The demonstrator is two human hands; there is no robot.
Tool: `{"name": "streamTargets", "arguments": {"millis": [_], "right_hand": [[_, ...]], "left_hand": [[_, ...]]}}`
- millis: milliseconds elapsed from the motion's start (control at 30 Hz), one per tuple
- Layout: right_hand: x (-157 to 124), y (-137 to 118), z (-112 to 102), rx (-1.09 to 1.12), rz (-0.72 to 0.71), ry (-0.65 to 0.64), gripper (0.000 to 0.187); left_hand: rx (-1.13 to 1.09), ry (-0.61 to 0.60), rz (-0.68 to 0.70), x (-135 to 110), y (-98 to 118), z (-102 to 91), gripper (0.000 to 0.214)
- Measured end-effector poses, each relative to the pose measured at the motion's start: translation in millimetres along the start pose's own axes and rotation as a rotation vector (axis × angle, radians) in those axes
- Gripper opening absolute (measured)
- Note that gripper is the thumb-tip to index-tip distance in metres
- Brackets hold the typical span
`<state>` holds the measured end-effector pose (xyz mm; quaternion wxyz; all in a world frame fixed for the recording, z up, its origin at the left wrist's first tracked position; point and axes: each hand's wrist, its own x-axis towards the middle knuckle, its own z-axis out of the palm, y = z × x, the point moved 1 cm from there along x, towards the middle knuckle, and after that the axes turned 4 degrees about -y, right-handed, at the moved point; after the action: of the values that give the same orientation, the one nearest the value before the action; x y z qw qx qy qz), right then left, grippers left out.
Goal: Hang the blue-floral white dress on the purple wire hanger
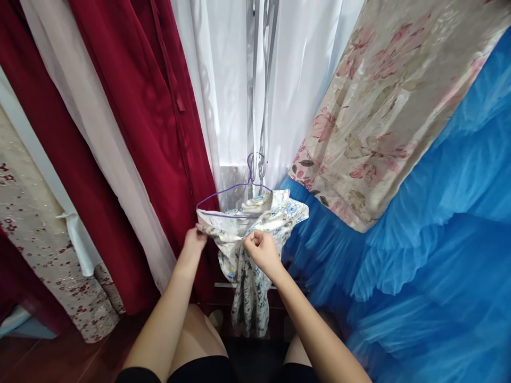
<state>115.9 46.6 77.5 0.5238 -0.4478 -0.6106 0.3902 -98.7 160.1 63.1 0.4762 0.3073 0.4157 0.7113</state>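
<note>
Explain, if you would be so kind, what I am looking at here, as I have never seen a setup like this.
Gladly. There is no machine: these are a person's two bare hands. The single picture comes from a camera worn on the head, looking forward and down, so the arms reach in from the bottom.

In front is a flowered garment on a purple hanger. The left hand holds its edge near one end of the hanger, while the right hand pinches the cloth at the front.

Around them hang dark red cloth, white cloth, pink-flowered cloth and blue ruffles.
</note>
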Motion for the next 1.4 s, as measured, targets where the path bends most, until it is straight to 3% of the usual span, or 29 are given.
{"name": "streamTargets", "arguments": {"millis": [100,200,267,333,400,467,533,633,767,867,1000,1133,1233,1400], "right_hand": [[-14.6,28.7,1.1,0.085,0.051,0.027,0.021],[-39.9,71.2,-5.0,0.141,0.159,0.054,0.023],[-60.3,96.5,-12.3,0.118,0.237,0.054,0.023],[-79.7,110.1,-21.6,0.041,0.288,0.01,0.018],[-94.8,107.9,-32.0,-0.038,0.271,-0.051,0.009],[-103.6,93.0,-41.5,-0.023,0.196,-0.134,0.033],[-106.3,74.1,-47.9,0.122,0.148,-0.27,0.044],[-102.6,56.9,-55.0,0.335,0.173,-0.356,0.021],[-95.3,57.9,-79.3,0.376,0.136,-0.113,0.01],[-88.5,56.1,-116.6,0.428,0.105,0.116,0.011],[-53.3,39.7,-173.8,0.243,-0.03,0.253,0.02],[18.0,28.9,-204.7,0.002,-0.244,0.249,0.025],[75.7,27.1,-203.7,0.048,-0.214,0.251,0.023],[137.2,21.2,-174.0,0.141,0.138,-0.055,0.032]], "left_hand": [[0.024,-0.047,-0.13,-40.5,-46.5,-2.8,0.01],[0.03,-0.126,-0.222,-81.0,-77.2,2.8,0.008],[0.108,-0.244,-0.147,-104.5,-82.5,11.0,0.016],[0.3,-0.422,0.069,-125.9,-76.8,22.1,0.018],[0.534,-0.593,0.286,-145.7,-67.1,34.2,0.019],[0.684,-0.716,0.361,-162.3,-60.4,45.2,0.021],[0.748,-0.805,0.352,-175.0,-59.8,54.2,0.023],[0.677,-0.885,0.218,-186.8,-69.0,61.6,0.025],[0.45,-1.076,-0.093,-192.7,-87.9,50.9,0.039],[0.574,-1.175,-0.113,-187.1,-96.9,25.8,0.04],[1.04,-1.067,0.104,-169.6,-93.4,-3.6,0.037],[1.139,-0.973,0.357,-158.6,-72.6,3.2,0.032],[1.167,-0.976,0.482,-155.5,-55.5,22.8,0.036],[1.17,-0.962,0.582,-145.6,-29.1,41.9,0.043]]}}
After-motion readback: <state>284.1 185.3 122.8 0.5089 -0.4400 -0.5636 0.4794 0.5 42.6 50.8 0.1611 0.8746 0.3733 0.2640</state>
